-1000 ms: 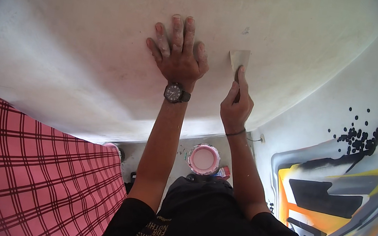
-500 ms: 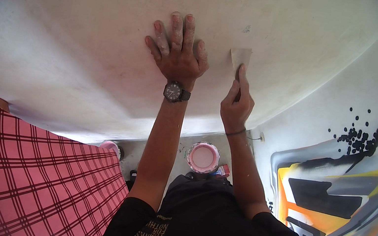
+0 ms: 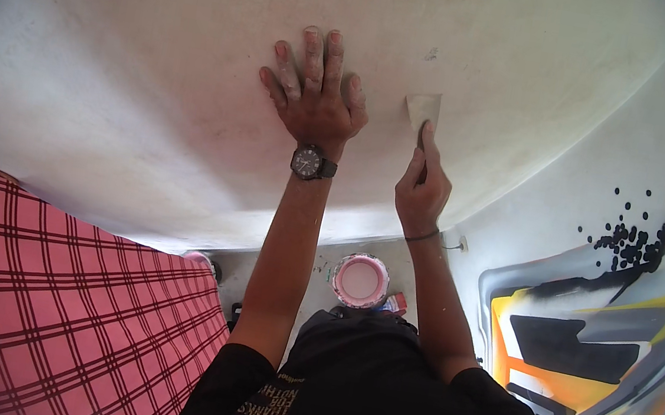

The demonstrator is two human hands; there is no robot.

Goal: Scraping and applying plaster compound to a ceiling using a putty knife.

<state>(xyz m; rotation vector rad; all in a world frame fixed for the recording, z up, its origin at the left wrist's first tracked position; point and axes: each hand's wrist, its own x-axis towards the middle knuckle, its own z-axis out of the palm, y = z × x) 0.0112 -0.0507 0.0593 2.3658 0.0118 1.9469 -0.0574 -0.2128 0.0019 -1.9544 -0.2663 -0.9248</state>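
Note:
My left hand (image 3: 316, 108) lies flat against the pale wall (image 3: 203, 36), fingers spread and dusted with white powder; a black watch (image 3: 306, 162) circles that wrist. To its right, my right hand (image 3: 424, 189) grips a putty knife (image 3: 424, 110), its index finger stretched along the tool toward the blade. The blade's wide edge points up the wall and appears to rest on the surface. Just above the blade is a small dark rough spot (image 3: 433, 53) on the wall. Most of the knife's handle is hidden in my fingers.
A pink-rimmed bucket (image 3: 360, 281) stands on the floor below my arms, beside a small red box (image 3: 395, 303). Another pink container (image 3: 201, 259) is partly hidden behind pink checked cloth (image 3: 71, 296) at left. A spray-painted wall (image 3: 592, 339) borders the right, with a small socket (image 3: 463, 244).
My right hand and the putty knife have shifted slightly down the wall, the hand also a little rightward. My left hand stays on the wall, nearly unmoved.

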